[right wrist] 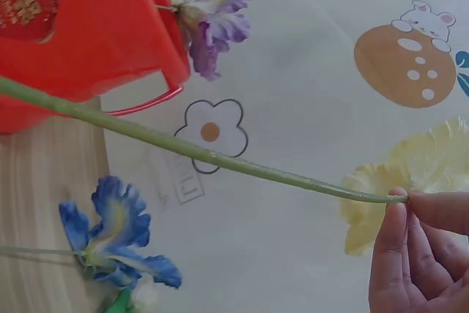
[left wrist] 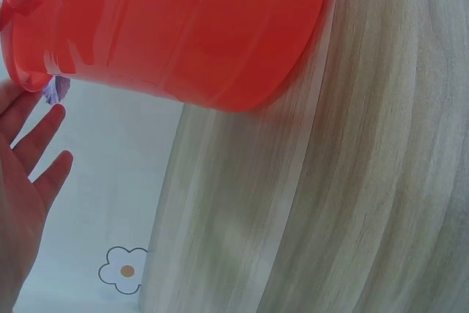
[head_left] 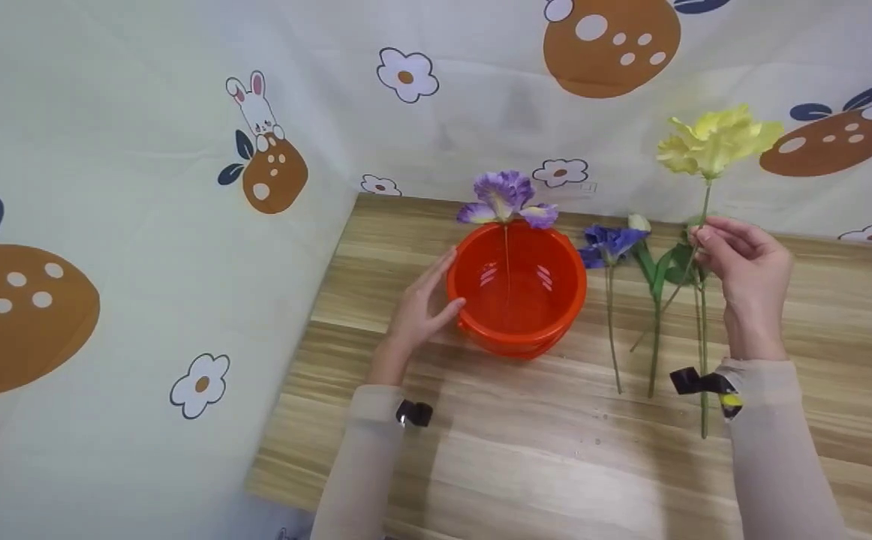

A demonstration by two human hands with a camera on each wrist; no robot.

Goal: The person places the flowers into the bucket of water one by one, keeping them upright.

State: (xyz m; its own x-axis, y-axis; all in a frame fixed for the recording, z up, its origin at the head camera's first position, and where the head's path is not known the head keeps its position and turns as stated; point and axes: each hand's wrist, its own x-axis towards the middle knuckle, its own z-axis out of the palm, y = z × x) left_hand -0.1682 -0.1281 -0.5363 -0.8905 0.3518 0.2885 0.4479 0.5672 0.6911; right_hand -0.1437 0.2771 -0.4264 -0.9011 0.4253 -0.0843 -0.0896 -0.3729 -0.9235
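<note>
The yellow flower (head_left: 717,142) was pinched by its stem (right wrist: 220,158) in the right hand (head_left: 757,271), right of the red bucket (head_left: 517,345) (touched by the spread left hand (head_left: 419,306)); transfer was apparently the step, bucketward lowering needed

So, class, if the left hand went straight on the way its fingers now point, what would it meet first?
Most likely the red bucket: the left hand is right beside it, perhaps already touching; the views leave that contact unclear.
</note>
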